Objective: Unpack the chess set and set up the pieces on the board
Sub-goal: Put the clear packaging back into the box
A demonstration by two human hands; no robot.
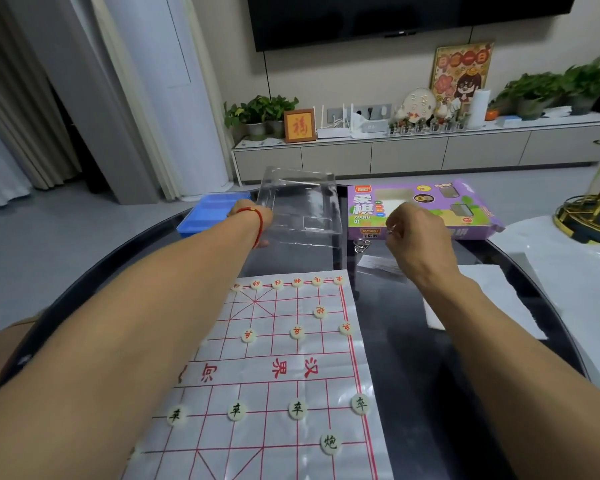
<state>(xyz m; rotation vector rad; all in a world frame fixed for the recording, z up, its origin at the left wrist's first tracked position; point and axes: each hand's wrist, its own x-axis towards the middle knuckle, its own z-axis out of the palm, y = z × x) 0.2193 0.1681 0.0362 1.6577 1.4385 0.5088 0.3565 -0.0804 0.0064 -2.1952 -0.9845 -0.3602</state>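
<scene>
Fingers: left hand clamped on the edge of the clear tray, held tilted above the table; right hand curled closed, pinching something too small to tell.
Near rows: black-lettered pieces on the paper board, four in the pawn line, one cannon; rows nearer than that cut off or hidden under the left arm.
Far rows: red-lettered pieces placed, back rank nearly full, one cannon, three pawns in sight.
Table: dark, round, board flat on it.
Box: purple, lying beyond the right hand, apparently emptied.
Blue case: beside the tray, left.
Progress: unpacking seemingly done, setup mostly done; left side unverifiable.
</scene>
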